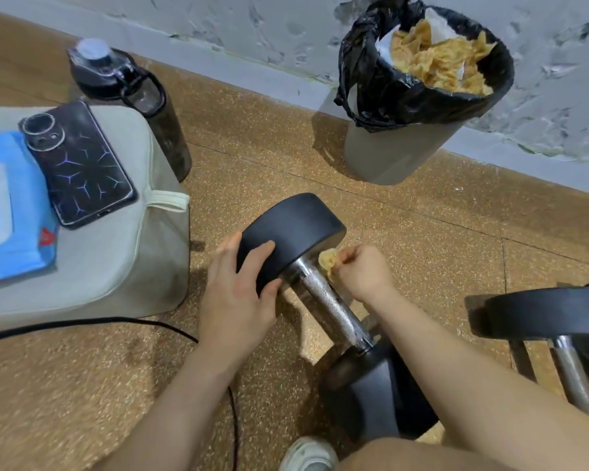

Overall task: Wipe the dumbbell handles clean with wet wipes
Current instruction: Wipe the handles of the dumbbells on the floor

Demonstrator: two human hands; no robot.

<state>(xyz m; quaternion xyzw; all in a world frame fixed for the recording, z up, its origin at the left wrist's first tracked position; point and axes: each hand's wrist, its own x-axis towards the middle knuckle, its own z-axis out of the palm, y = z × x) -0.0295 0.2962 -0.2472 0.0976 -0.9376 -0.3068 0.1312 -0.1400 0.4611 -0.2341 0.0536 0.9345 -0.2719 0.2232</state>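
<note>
A black dumbbell (293,229) with a knurled metal handle (330,304) lies on the floor in the middle of the head view. My left hand (235,290) grips its far black head, thumb and fingers curled round the edge. My right hand (361,270) pinches a crumpled yellowish wet wipe (327,261) against the top end of the handle, just below that head. The near head (371,392) rests on the floor. A blue pack of wet wipes (11,205) lies on a grey cushion at the left.
A grey bin (398,154) with a black liner holds several used wipes at the back. A phone (79,164) lies on the cushion (116,260), a dark bottle (130,96) behind it. A second dumbbell (555,317) is at the right. A black cable (170,326) crosses the floor.
</note>
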